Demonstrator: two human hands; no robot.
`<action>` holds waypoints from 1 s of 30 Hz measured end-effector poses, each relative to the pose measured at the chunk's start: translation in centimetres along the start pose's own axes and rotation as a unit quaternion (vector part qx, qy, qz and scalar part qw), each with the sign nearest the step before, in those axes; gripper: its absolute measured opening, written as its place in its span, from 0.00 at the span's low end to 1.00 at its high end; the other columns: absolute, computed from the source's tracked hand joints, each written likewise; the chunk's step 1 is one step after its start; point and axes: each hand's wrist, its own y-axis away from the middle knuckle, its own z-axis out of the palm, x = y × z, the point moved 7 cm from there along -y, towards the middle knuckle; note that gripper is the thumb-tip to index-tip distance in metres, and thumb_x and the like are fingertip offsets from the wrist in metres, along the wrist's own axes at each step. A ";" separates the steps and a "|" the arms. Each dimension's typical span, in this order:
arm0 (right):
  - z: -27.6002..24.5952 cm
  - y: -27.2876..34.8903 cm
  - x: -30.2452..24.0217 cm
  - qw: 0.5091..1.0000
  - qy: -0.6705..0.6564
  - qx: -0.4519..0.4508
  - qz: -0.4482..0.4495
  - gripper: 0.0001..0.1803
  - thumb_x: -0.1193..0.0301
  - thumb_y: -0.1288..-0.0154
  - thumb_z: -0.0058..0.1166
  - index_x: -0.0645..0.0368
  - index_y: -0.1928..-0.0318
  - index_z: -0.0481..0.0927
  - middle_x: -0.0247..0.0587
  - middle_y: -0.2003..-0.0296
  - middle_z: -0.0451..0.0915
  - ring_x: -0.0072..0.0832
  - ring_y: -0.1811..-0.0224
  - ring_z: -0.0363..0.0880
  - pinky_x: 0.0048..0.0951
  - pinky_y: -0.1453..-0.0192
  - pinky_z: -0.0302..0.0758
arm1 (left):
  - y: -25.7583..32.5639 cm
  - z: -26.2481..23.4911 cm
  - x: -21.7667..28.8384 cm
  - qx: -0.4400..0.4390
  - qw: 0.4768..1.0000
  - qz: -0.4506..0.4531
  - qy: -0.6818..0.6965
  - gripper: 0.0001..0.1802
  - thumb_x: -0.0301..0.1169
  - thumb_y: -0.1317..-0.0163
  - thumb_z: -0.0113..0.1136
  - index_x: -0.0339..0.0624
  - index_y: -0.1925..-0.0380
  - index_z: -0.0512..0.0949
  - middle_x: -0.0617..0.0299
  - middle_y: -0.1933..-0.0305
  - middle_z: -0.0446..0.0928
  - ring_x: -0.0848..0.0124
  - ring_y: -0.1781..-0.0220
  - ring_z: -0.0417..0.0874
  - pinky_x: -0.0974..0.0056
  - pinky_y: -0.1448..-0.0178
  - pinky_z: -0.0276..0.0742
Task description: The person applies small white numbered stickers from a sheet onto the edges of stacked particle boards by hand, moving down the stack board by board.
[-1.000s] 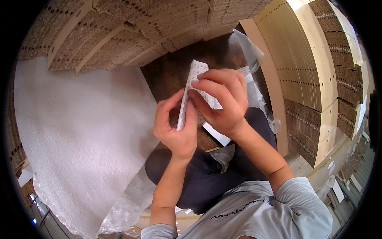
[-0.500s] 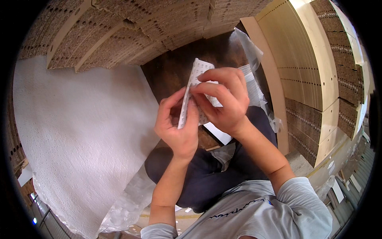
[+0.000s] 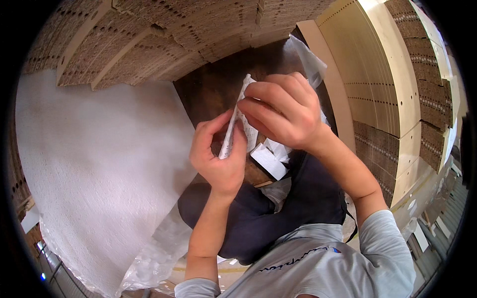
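Held thing: a small flat white paper packet with fine print point(image 3: 237, 121), upright and seen nearly edge-on, in front of the chest above the lap.
Right hand point(image 3: 281, 115): fingers curled shut over the packet's top edge, pinching it from the right.
Left hand point(image 3: 218, 154): thumb and fingers pressed together on the packet's lower part from below.
Change: against the picture a second ago, both hands keep the same grip — the packet has barely shifted, its top a little more covered by the right fingers.
Open room: dark brown wooden floor point(image 3: 213, 89) shows above the hands; the gap is narrow, walled on three sides.
Left side: a wide white foam sheet point(image 3: 99, 164) with crinkled clear plastic wrap point(image 3: 154, 248) at its lower edge, just beside the left forearm.
Right side: a stack of pale cream drilled boards point(image 3: 372, 84) standing on edge, close to the right wrist.
Above: stacked brown perforated boards point(image 3: 164, 35).
Beneath the hands: small white paper slips point(image 3: 268, 160) on the dark-trousered lap — a clear plastic bag point(image 3: 305, 59) behind the right hand.
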 end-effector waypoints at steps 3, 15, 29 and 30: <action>0.0 -0.2 0.0 1.000 -0.001 -0.009 -0.006 0.14 0.68 0.58 0.60 0.58 0.68 0.84 0.35 0.61 0.81 0.29 0.63 0.79 0.30 0.65 0.71 | 0.1 0.2 0.8 -0.005 0.998 0.041 -0.055 0.15 0.16 0.46 0.69 0.37 0.57 0.85 0.60 0.65 0.81 0.74 0.66 0.83 0.71 0.64 0.75; 1.1 1.4 0.3 0.981 -0.071 0.062 0.169 0.16 0.76 0.62 0.68 0.57 0.67 0.81 0.36 0.66 0.80 0.34 0.71 0.77 0.31 0.71 0.74 | -0.1 0.4 1.1 0.041 0.989 0.107 -0.095 0.14 0.17 0.44 0.69 0.39 0.57 0.86 0.65 0.67 0.79 0.77 0.68 0.77 0.71 0.65 0.70; 1.3 2.7 0.6 0.931 -0.157 0.085 0.319 0.12 0.80 0.52 0.70 0.59 0.65 0.84 0.42 0.66 0.82 0.39 0.67 0.82 0.34 0.64 0.79 | -0.2 0.5 1.5 0.056 0.981 0.138 -0.128 0.13 0.18 0.45 0.70 0.41 0.59 0.85 0.66 0.69 0.78 0.77 0.69 0.76 0.72 0.69 0.66; 1.2 2.6 0.6 0.934 -0.152 0.084 0.311 0.12 0.80 0.53 0.70 0.59 0.65 0.84 0.42 0.66 0.82 0.39 0.67 0.82 0.34 0.64 0.79 | -0.1 0.5 1.5 0.055 0.980 0.140 -0.131 0.13 0.18 0.45 0.70 0.41 0.59 0.85 0.65 0.68 0.78 0.77 0.69 0.76 0.72 0.69 0.66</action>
